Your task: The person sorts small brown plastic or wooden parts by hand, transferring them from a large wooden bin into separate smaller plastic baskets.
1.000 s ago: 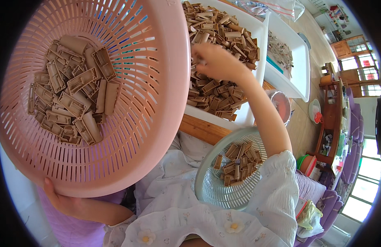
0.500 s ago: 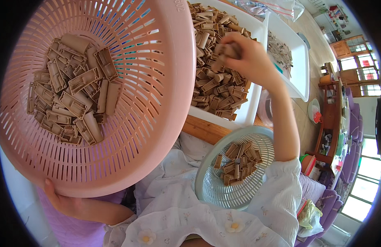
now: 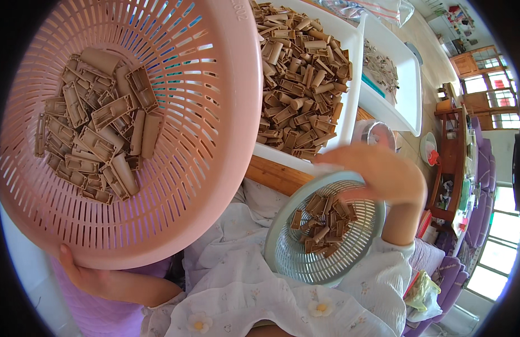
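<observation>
A large pink slotted basket point(image 3: 232, 140) tilts toward me at the left, holding a pile of tan plastic half-tube pieces point(image 3: 103, 135). At its lower rim is my left hand point(image 3: 83, 275), closed on the edge with the thumb outside and the other fingers hidden behind. My right hand point(image 3: 378, 174) is over the far right rim of a smaller grey-green basket point(image 3: 277, 247) on my lap. It is blurred by motion, but fingers and thumb stand apart with nothing visible between them. Below it lie smaller-looking tan pieces point(image 3: 324, 224) in that basket.
Beyond the baskets, a white tray point(image 3: 305, 163) heaped with tan pieces point(image 3: 299, 84) rests on a wooden table. A second white tray point(image 3: 403, 112) to its right holds small thin pieces. A clear round container point(image 3: 378, 133) stands near the tray corner. Purple seating lies farther right.
My right hand has come from the tan pile in the white tray, down and right to the grey-green basket. The tan pieces it held no longer show in it. My left hand stays put.
</observation>
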A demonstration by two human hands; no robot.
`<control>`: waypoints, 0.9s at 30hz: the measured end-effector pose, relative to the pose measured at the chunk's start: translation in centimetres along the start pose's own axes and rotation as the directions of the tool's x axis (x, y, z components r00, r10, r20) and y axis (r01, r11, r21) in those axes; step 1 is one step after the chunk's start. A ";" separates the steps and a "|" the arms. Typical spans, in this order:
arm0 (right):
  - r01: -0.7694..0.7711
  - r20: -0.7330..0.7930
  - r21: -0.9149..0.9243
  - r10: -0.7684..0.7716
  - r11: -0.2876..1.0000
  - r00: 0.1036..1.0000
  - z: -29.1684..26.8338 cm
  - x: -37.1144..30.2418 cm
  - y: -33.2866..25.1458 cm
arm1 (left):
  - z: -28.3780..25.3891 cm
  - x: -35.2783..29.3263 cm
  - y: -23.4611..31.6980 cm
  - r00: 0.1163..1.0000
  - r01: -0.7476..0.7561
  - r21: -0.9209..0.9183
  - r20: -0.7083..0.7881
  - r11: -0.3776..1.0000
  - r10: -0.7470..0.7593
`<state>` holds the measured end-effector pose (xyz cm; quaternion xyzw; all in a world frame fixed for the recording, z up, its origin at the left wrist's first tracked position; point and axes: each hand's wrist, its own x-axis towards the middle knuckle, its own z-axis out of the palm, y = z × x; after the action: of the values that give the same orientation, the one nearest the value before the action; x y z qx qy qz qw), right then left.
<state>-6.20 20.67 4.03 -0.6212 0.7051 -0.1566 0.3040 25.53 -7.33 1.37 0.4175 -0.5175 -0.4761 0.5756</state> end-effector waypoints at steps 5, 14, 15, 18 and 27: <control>-0.208 -0.398 -0.203 0.114 0.957 0.910 2.7 9.2 5.5 | 0.8 -0.8 0.3 0.999 -0.033 0.112 -0.008 0.993 0.034; -0.277 -0.522 -0.266 0.103 0.923 0.847 4.0 14.2 9.5 | -0.7 0.5 0.1 0.978 0.206 -0.244 0.042 0.947 -0.202; -0.289 -0.491 -0.090 0.210 0.953 0.845 2.5 13.6 7.8 | -0.9 0.5 0.0 0.980 0.200 -0.249 0.051 0.948 -0.194; -0.219 -0.458 0.136 0.257 0.966 0.851 0.2 11.9 6.1 | -0.2 0.0 0.4 0.982 0.186 -0.221 0.001 0.957 -0.191; 0.063 -0.374 0.491 0.145 0.869 0.916 2.0 11.1 6.8 | -0.2 -0.2 0.2 0.985 0.163 -0.231 -0.014 0.959 -0.170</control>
<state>-10.74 11.46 -4.16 -0.4623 0.7015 -0.4479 0.3057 25.80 -7.14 1.55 0.3984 -0.4123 -0.5721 0.5865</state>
